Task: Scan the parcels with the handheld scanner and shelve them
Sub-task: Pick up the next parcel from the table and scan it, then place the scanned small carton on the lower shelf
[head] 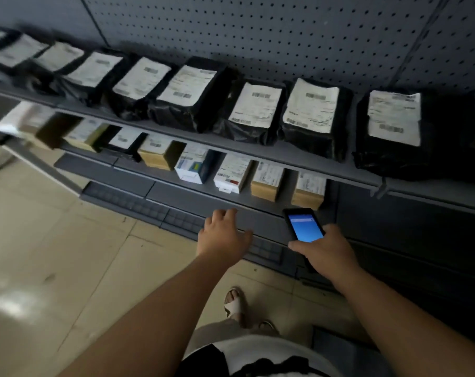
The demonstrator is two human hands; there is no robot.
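My right hand (323, 250) grips the black handheld scanner (304, 225), whose blue screen faces up, below the lower shelf's right end. My left hand (222, 235) reaches forward with relaxed fingers and holds nothing, hovering over the bottom shelf ledge (176, 197). Several black bagged parcels (312, 115) with white labels line the upper shelf (285, 156). Small cardboard and white boxed parcels (266, 180) stand in a row on the lower shelf just beyond both hands.
A grey pegboard (258, 36) backs the shelving. Beige floor tiles (67, 254) spread to the left. My sandalled foot (235, 303) stands close to the shelf base. A dark bag or bin edge (337, 341) sits at lower right.
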